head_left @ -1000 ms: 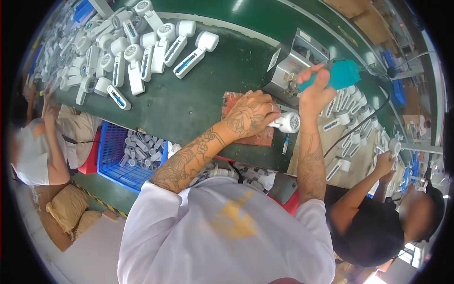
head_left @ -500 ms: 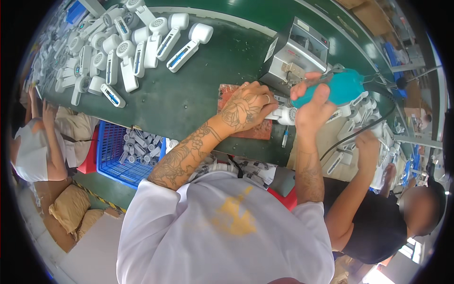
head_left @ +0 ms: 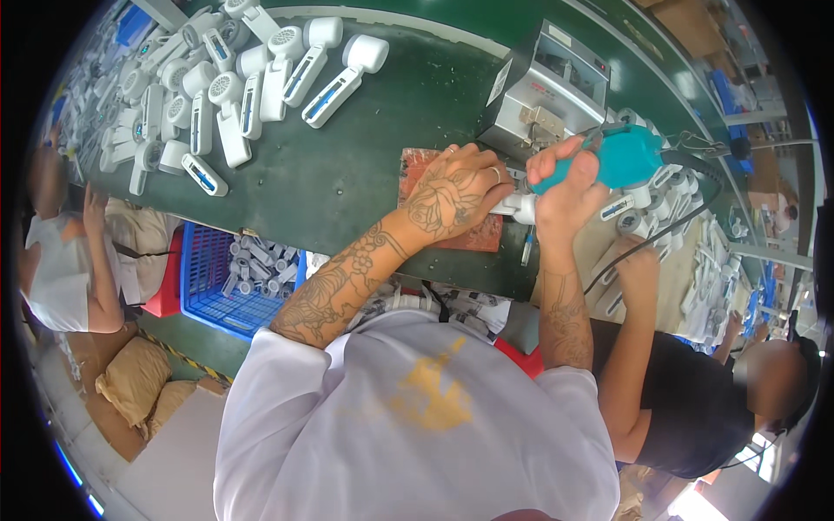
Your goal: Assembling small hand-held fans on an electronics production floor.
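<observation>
Green table (head_left: pixel 295 165): we work at its near edge; the step in hand looks to us like fastening, one hand steadying a part while the other brings a power tool to it.
Pile of fans (head_left: pixel 201 122): white handheld pieces spread on our left, several with a blue strip showing in the handle.
Metal machine (head_left: pixel 543 87): a grey box standing just beyond our hands.
Red mat (head_left: pixel 482 236): under our left hand, partly covered by it.
Teal power tool (head_left: pixel 621 156): lying slantwise in our grasp, its dark cable looping down to the right; the tip is hidden from us.
Right hand (head_left: pixel 569 195): our fingers and thumb are wrapped round the tool's body. We judge that the next move calls for a straight tip and even pressure.
Left hand (head_left: pixel 456 191): our fingers bend down over the fan's handle and seem clamped on it, though most fingertips are out of sight; this hold needs to stay firm.
White fan (head_left: pixel 523 207): its round head pokes out past our left thumb, between our two hands; whether the right hand touches it, we cannot tell.
Thin stick (head_left: pixel 527 246): on the table, just beside the mat.
</observation>
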A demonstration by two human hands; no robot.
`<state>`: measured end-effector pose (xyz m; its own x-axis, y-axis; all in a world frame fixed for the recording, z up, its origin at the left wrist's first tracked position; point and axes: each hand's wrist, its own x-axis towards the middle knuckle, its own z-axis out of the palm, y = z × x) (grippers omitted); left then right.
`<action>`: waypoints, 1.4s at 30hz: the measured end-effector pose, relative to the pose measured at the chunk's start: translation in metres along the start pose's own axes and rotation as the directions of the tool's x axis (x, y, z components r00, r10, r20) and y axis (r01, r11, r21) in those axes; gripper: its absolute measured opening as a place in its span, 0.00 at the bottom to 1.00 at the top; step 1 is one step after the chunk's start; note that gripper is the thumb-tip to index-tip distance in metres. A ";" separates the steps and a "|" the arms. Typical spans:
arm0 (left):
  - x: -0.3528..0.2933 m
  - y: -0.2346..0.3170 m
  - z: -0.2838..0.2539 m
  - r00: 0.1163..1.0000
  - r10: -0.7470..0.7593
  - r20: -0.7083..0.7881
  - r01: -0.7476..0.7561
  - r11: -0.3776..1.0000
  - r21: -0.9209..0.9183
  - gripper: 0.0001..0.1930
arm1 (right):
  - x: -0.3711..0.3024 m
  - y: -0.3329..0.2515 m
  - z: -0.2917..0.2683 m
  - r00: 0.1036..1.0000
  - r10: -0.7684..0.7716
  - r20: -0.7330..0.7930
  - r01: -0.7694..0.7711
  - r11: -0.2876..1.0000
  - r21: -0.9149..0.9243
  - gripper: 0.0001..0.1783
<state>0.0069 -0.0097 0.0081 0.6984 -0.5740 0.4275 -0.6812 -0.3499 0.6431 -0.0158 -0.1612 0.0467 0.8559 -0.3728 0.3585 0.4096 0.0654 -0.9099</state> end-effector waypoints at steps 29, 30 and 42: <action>-0.004 -0.004 0.000 0.998 -0.051 -0.024 0.049 0.994 -0.094 0.07 | -0.005 -0.030 -0.007 1.000 0.009 -0.019 -0.009 1.000 0.003 0.30; -0.005 -0.004 0.001 0.997 -0.066 -0.038 0.062 0.993 -0.098 0.07 | -0.011 -0.031 -0.007 0.999 0.033 0.005 -0.033 0.999 -0.006 0.31; -0.006 -0.004 0.000 1.000 -0.021 -0.012 0.021 0.999 -0.047 0.06 | -0.027 -0.011 -0.009 0.999 -0.034 0.035 0.031 0.996 0.085 0.27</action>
<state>0.0055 -0.0045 0.0030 0.7155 -0.5573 0.4214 -0.6555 -0.3268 0.6808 -0.0462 -0.1604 0.0453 0.8520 -0.3419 0.3965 0.4614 0.1325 -0.8772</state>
